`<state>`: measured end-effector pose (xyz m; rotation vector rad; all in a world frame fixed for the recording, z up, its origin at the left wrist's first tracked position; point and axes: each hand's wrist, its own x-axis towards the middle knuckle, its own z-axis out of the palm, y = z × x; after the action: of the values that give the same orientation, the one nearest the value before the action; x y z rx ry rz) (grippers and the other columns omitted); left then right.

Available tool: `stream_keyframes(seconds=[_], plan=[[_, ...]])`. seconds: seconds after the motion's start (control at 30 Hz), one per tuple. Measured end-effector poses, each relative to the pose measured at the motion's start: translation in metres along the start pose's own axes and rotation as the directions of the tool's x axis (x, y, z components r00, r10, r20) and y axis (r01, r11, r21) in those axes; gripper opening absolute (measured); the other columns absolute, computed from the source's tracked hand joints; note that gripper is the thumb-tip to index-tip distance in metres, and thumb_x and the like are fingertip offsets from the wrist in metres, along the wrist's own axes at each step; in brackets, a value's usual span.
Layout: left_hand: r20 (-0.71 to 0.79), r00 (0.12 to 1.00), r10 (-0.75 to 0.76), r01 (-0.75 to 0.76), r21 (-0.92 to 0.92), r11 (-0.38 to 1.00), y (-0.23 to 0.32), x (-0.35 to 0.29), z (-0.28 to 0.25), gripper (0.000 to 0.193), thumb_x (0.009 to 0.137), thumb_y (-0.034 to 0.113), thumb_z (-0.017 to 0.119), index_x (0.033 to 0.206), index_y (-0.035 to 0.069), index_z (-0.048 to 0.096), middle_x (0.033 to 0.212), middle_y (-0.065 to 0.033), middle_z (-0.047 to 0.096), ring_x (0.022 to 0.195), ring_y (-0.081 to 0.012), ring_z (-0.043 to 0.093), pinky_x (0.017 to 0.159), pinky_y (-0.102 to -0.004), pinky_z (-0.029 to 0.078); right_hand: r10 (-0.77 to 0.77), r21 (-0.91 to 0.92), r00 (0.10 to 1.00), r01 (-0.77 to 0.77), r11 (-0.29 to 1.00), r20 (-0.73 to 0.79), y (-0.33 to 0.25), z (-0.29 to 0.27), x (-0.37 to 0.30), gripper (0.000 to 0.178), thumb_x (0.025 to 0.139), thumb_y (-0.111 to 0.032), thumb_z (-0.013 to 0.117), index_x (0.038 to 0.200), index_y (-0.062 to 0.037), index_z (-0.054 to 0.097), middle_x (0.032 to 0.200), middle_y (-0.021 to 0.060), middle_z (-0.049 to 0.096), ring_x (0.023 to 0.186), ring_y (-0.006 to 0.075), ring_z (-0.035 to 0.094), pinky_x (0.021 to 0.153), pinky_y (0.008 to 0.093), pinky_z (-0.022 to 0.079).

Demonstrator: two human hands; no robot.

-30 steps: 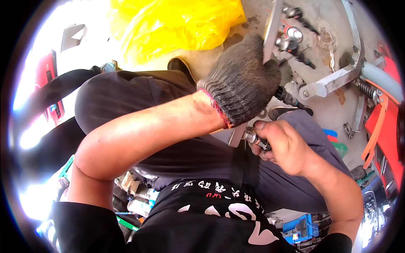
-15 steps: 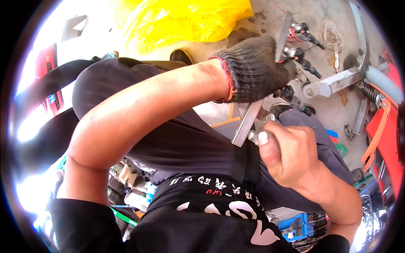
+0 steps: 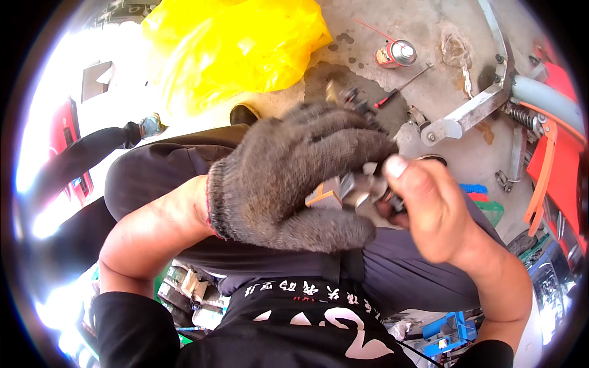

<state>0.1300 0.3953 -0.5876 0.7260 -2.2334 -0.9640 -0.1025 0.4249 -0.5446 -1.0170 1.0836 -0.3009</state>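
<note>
My left hand (image 3: 288,178), in a dark knitted work glove, has its fingers and thumb spread wide around the near end of a metal bar with black fittings (image 3: 354,187). The gap between thumb and fingers shows the part inside without a firm grip. My bare right hand (image 3: 438,211) is closed on that same end, thumb on top; its curled fingers are mostly hidden. Beyond the glove, the bar's far end (image 3: 359,101) sticks out, smeared by motion. The glove covers its middle.
On the concrete lie a spray can (image 3: 399,54) with a red straw and a red-handled screwdriver (image 3: 392,92). A yellow plastic sheet (image 3: 239,49) spreads at the far left. Right of me stands a metal frame arm (image 3: 469,113) beside an orange lever (image 3: 543,172).
My left hand has come nearer and left, loosening from the bar and opening. The bar has turned and shifted left, uncovering the spray can and screwdriver. My right hand keeps its hold.
</note>
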Motion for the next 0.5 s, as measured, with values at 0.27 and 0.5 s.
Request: stream_keyframes(seconds=[0.27,0.5], plan=[[-0.18,0.982,0.065,-0.075,-0.049,0.996,0.031,0.031,-0.007,0.053,0.074,0.018,0.079,0.118,-0.004,0.062,0.086,-0.0114,0.067,0.072,-0.0321,0.065,0.061,-0.0397,0.052,-0.016,0.044,0.998,0.013,0.999,0.068,-0.033,0.001,-0.003,0.049,0.108,-0.036,0.046,0.085,0.0036,0.063,0.066,0.0096,0.058,0.063,0.018,0.052,0.062,0.0346,0.046],[-0.076,0.982,0.172,-0.187,-0.319,0.929,0.026,0.033,-0.003,0.058,0.077,0.02,0.077,0.124,-0.006,0.054,0.083,-0.0151,0.064,0.068,-0.0351,0.065,0.059,-0.0432,0.051,-0.213,-0.086,0.976,0.217,0.972,0.049,-0.035,-0.004,-0.023,0.028,0.1,-0.027,0.056,0.102,-0.0018,0.069,0.072,0.0136,0.066,0.063,0.0332,0.064,0.059,0.0382,0.05]])
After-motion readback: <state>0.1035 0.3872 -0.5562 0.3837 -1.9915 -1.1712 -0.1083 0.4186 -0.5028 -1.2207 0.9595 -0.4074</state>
